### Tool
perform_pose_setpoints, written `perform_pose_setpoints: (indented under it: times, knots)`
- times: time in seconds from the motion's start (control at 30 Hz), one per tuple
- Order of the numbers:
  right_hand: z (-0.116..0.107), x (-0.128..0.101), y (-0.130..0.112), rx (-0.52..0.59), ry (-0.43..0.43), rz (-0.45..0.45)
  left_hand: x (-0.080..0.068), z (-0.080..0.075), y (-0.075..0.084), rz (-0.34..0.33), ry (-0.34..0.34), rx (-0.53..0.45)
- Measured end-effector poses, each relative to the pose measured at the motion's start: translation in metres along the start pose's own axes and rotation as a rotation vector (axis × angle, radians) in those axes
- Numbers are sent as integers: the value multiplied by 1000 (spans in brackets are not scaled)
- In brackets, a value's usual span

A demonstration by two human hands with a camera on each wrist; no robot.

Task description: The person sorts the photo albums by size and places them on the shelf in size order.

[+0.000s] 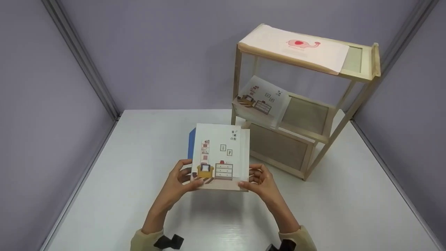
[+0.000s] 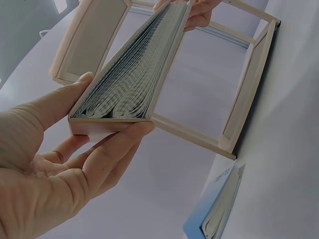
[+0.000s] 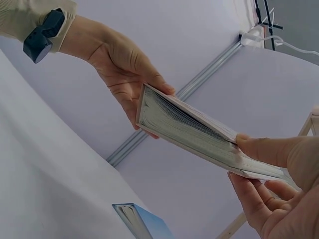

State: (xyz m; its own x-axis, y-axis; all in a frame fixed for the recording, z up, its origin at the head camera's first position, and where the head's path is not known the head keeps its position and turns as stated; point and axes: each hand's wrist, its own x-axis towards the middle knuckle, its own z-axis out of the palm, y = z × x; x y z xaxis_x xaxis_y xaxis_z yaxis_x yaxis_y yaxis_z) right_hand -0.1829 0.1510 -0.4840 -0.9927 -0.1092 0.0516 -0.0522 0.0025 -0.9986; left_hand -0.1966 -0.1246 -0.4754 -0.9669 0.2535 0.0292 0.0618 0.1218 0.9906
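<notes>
Both hands hold a thick photo album above the white table, its pale cover printed with a yellow armchair, a chest of drawers and wall frames. My left hand grips the near left corner, thumb over the cover and fingers beneath. At the near right corner, my right hand pinches it the same way. The wrist views show the edges of the album's many leaves between its covers. Behind and below it lies a blue album, mostly hidden in the head view.
A wooden rack stands at the right rear. An album with a pink elephant lies on its top shelf. A similar furniture-print album leans on the middle shelf. Pale walls enclose the white table.
</notes>
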Motion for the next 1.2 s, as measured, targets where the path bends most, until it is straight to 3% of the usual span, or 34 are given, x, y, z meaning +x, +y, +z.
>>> perform_pose_setpoints:
  times: [0.63,1.2]
  knots:
    - [-12,-5,-8,-7,22,-58,4,9,7,51,-26,-11]
    - [-20,-13,-14,31,66,-52,8,18,15,67,-77,-31]
